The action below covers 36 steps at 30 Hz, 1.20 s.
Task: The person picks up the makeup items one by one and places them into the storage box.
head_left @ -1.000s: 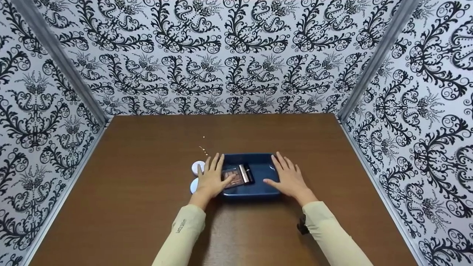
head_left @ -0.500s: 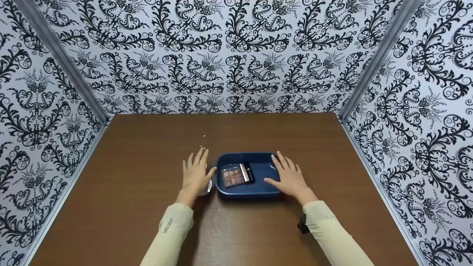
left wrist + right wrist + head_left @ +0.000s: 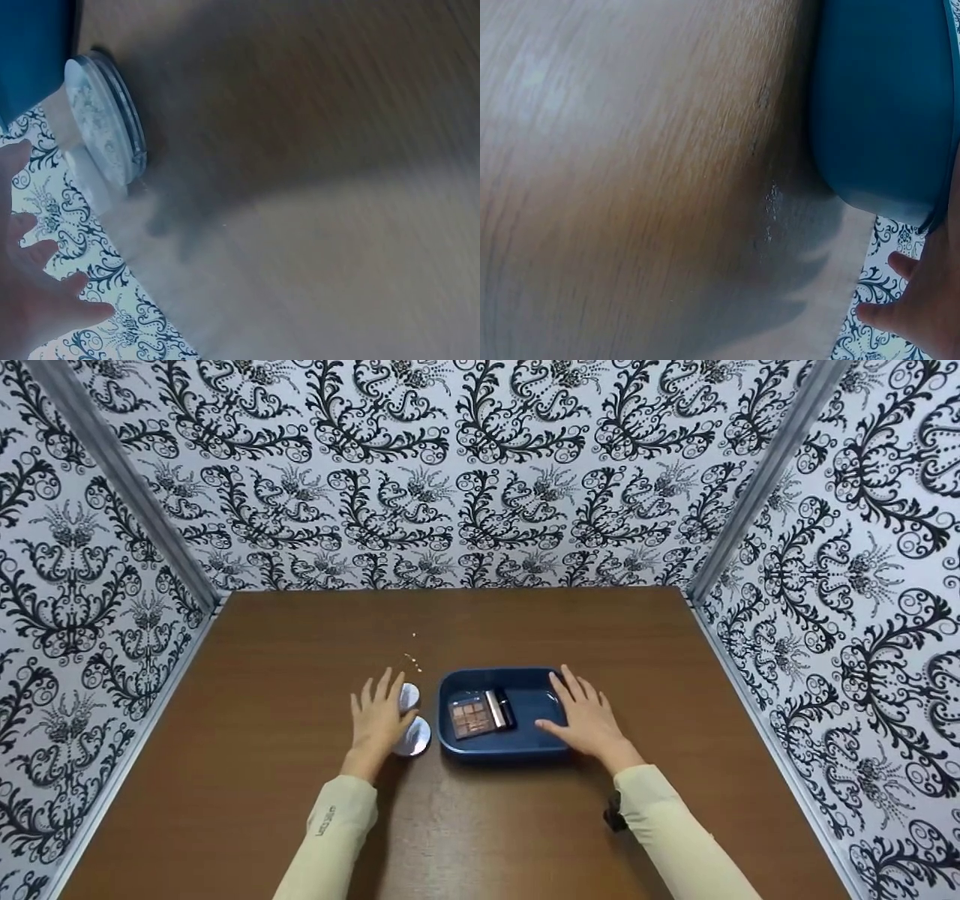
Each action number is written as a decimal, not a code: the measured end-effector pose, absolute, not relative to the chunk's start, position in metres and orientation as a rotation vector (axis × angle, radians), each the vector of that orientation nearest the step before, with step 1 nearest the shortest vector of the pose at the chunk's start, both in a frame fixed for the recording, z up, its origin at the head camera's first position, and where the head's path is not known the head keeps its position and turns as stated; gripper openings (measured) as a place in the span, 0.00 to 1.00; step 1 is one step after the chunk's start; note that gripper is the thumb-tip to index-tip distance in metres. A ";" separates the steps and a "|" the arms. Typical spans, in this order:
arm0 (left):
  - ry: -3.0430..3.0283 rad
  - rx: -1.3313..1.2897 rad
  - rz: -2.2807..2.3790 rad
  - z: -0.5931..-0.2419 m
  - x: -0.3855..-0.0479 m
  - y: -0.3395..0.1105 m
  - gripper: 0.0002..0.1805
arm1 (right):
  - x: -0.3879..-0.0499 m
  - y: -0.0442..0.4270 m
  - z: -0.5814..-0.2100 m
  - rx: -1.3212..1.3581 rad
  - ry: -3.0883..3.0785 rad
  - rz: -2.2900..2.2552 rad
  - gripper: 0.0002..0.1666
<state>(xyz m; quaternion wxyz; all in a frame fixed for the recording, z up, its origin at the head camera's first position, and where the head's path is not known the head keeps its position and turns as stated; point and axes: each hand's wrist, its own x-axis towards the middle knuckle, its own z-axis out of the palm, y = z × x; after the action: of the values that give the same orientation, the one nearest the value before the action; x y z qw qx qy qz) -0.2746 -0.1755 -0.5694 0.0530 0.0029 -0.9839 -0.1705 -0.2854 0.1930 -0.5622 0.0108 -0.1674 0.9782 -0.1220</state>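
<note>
My left hand (image 3: 375,724) is spread with straight fingers just left of two round white-topped items. The nearer one (image 3: 416,739) is partly behind my thumb; in the left wrist view it is a low round container (image 3: 105,124) with clear sides and a whitish, powdery-looking face. The farther round item (image 3: 409,695) is partly covered by my fingers. My right hand (image 3: 589,720) rests with extended fingers over the right rim of a blue tray (image 3: 536,735), thumb inside. In the tray lie an eyeshadow palette (image 3: 471,720) and a dark stick-like item with a pale band (image 3: 495,709).
White crumbs (image 3: 412,660) are scattered on the brown wooden table (image 3: 300,660) beyond my left hand. Patterned walls (image 3: 480,510) enclose the table at the back and both sides. A dark object (image 3: 615,814) is at my right sleeve.
My left hand has come off the tray's left side and moved left, uncovering the palette and the two round items. The right hand stays at the tray's right rim.
</note>
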 end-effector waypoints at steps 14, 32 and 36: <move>-3.067 0.044 -0.536 -0.586 -0.274 -0.174 0.34 | -0.287 0.192 -0.564 -0.530 3.066 -0.397 0.56; -2.951 0.053 -0.647 -0.591 -0.278 -0.163 0.27 | -0.285 0.194 -0.563 -0.523 3.057 -0.394 0.57; -2.918 0.072 -0.696 -0.589 -0.278 -0.161 0.26 | -0.285 0.194 -0.564 -0.514 3.057 -0.382 0.57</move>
<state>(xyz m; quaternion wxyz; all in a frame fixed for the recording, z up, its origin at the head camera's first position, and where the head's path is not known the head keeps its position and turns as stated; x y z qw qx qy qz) -0.2779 -0.1608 -0.5885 0.0704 0.0240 -0.9700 -0.2313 -0.2854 0.1937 -0.5639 0.0092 -0.1647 0.9787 -0.1223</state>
